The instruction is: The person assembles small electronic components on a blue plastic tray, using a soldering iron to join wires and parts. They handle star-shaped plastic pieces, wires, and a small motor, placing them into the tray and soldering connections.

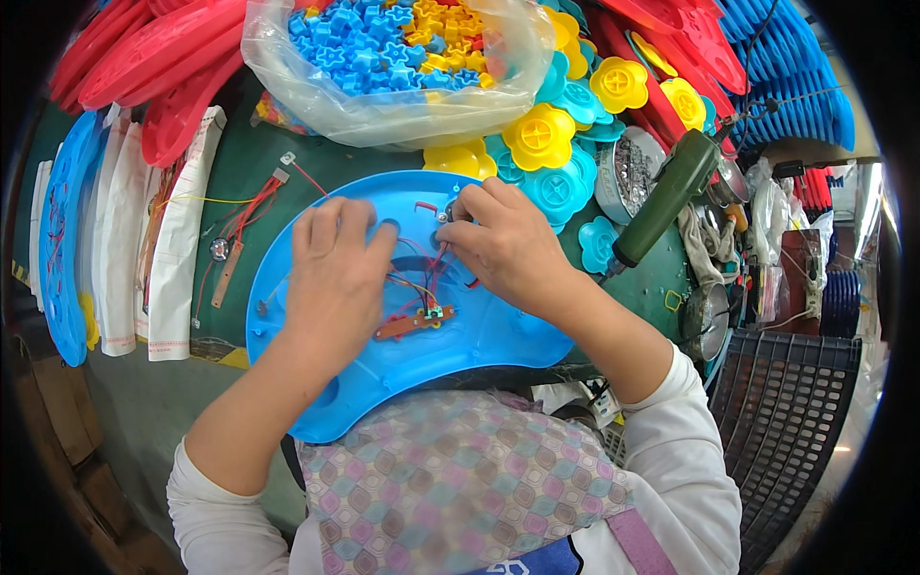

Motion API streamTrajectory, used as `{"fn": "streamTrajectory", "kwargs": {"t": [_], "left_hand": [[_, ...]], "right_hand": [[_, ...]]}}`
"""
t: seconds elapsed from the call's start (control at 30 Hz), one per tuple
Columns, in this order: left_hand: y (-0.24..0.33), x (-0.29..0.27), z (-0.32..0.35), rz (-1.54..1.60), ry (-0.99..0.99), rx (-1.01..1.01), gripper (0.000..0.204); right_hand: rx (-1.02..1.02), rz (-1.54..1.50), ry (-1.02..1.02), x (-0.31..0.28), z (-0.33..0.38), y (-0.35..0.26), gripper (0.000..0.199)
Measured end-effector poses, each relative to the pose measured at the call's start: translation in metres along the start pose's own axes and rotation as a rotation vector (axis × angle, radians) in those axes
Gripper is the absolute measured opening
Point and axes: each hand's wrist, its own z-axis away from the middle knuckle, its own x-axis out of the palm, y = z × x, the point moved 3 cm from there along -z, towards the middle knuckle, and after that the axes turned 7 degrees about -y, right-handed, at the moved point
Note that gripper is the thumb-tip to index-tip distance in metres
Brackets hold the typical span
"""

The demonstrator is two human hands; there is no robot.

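A curved blue plastic shell [450,350] lies inside up in front of me. Red wires [431,273] and a yellow one run across it to a small brown circuit board [417,324] with a green part on it. My right hand [503,240] pinches red wires at the shell's far side, beside a small shiny round part [443,217]. Over the shell's left half, my left hand [335,264] is closed with its fingers curled down. What it holds, if anything, is hidden beneath the fingers. A red wire with a white connector [287,158] reaches toward it.
Behind the shell sits a clear bag [383,120] of blue and yellow star-shaped pieces. Yellow flower-shaped parts [540,136] and turquoise ones [558,192] lie right of it. A green electric screwdriver [671,192] hangs at right. Wired boards [235,240] and white paper sleeves [182,259] lie left.
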Motion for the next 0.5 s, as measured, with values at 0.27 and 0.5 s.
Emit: {"fn": "streamTrajectory", "kwargs": {"t": [0.27, 0.5], "left_hand": [[-0.003, 0.005, 0.006, -0.008, 0.01, -0.006, 0.039], [-0.005, 0.006, 0.007, -0.014, -0.047, -0.04, 0.043]], "right_hand": [[0.016, -0.038, 0.024, 0.012, -0.002, 0.002, 0.011], [0.015, 0.065, 0.154, 0.026, 0.006, -0.003, 0.008]]}}
